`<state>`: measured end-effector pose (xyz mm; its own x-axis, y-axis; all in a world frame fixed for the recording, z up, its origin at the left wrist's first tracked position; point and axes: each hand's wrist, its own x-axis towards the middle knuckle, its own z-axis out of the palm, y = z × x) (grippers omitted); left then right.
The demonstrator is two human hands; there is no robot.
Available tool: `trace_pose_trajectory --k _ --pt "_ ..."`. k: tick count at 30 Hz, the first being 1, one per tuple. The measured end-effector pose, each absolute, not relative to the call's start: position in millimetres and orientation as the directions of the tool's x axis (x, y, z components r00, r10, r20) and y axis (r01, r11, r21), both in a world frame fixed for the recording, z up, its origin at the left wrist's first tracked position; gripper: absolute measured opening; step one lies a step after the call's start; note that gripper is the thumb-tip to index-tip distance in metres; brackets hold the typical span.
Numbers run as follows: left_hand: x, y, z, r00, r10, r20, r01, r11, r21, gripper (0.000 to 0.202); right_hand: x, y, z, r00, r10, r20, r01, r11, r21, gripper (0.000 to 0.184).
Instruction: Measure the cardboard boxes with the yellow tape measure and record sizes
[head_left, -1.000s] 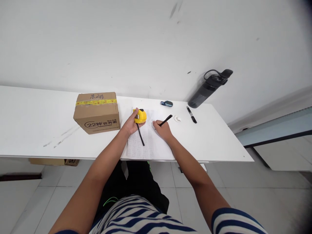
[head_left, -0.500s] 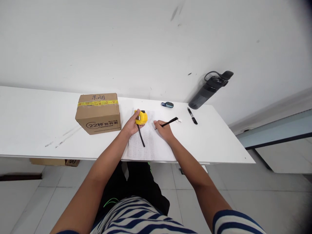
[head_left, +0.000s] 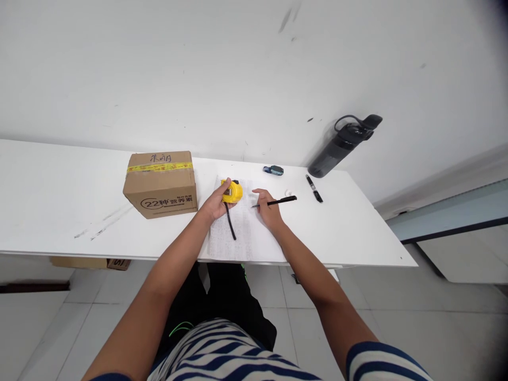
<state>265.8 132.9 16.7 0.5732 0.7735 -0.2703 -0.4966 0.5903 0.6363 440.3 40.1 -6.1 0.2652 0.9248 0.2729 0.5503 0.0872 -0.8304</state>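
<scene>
My left hand is closed around a yellow tape measure, its thumb on the case. A black strap hangs from the tape measure over a sheet of paper covered in faint marks. In my right hand a black pen lies across the fingers, its tip pointing left toward the paper's right edge. The index finger of that hand is lifted off the pen. Whether the pen's tip touches the paper, I cannot tell.
A taped cardboard box stands left on the white table. Toward the wall lie a car key, a small white item and a second pen. A dark bottle stands at the back right.
My right index finger has lifted away from the pen, and the pen has tilted flatter, its back end shifting right and down. My left hand with the tape measure has barely moved.
</scene>
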Motion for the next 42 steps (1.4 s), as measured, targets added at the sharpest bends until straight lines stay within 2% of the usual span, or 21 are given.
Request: trace_pose_trajectory --k 4,6,9,11,14,18,24,34,42 --pt "267.2 134.5 14.9 0.575 0.772 -0.272 -0.472 0.584 0.66 0.035 439.1 38.4 -1.9 0.255 0.808 0.53 0.748 0.182 -0.638 0.055" --pt "267.6 134.6 13.9 0.574 0.773 -0.269 -0.47 0.58 0.665 0.034 438.7 39.1 -2.7 0.227 0.785 0.576 0.751 0.236 -0.617 0.047" --pt "267.6 133.8 14.4 0.569 0.78 -0.262 -0.473 0.57 0.672 0.028 437.8 39.3 -5.8 0.193 0.844 0.5 0.656 0.267 -0.706 0.04" --pt "267.1 132.8 16.7 0.578 0.777 -0.249 -0.478 0.57 0.669 0.027 436.6 38.2 -6.2 0.189 0.884 0.428 0.631 0.225 -0.743 0.041" --pt "266.2 131.1 22.4 0.621 0.749 -0.233 -0.482 0.598 0.64 0.035 434.9 36.4 -3.0 0.205 0.906 0.371 0.647 0.159 -0.746 0.048" --pt "266.4 128.6 27.9 0.662 0.717 -0.217 -0.473 0.625 0.621 0.043 434.0 37.3 -0.4 0.188 0.918 0.349 0.643 0.153 -0.75 0.061" --pt "267.6 126.7 22.5 0.688 0.717 -0.116 -0.468 0.56 0.684 0.041 429.4 41.9 -6.1 0.137 0.953 0.269 0.558 0.15 -0.816 0.073" --pt "266.7 126.5 21.3 0.706 0.702 -0.096 -0.459 0.556 0.693 0.042 433.3 47.7 -16.8 0.187 0.949 0.254 0.528 0.121 -0.841 0.067" --pt "265.3 125.6 14.9 0.703 0.711 -0.02 -0.459 0.475 0.751 0.031 433.3 47.1 -17.2 0.175 0.947 0.27 0.541 0.137 -0.83 0.062"
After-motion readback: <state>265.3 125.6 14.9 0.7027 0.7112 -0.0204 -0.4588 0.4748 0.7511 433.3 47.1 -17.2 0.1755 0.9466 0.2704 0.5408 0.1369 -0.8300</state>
